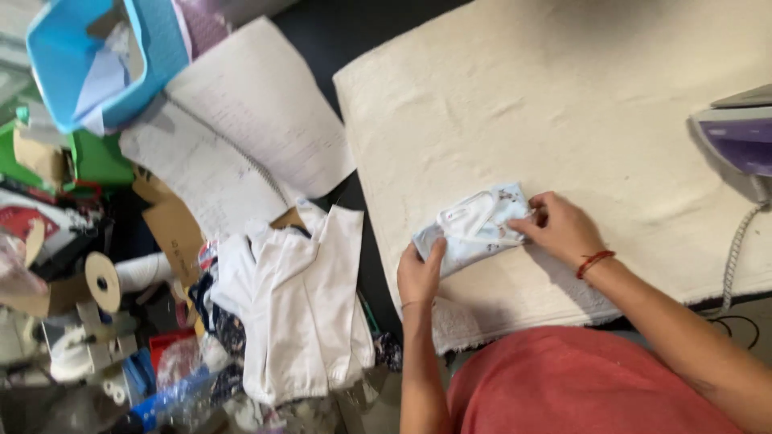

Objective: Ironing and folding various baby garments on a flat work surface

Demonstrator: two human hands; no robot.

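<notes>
A small folded piece of pale blue patterned fabric (470, 229) lies on a cream padded mat (579, 104). My left hand (420, 273) grips the fabric's lower left end with the thumb on top. My right hand (559, 229), with a red thread bracelet at the wrist, pinches the fabric's right edge near a white strap. Both hands rest on the mat close to its near edge.
A purple and white iron (740, 137) stands at the mat's right edge, its cord (736, 257) hanging down. Left of the mat lie white garments (301, 305), an open spiral notebook (233, 137), a blue basket (104, 56), cardboard pieces and tape rolls (104, 281).
</notes>
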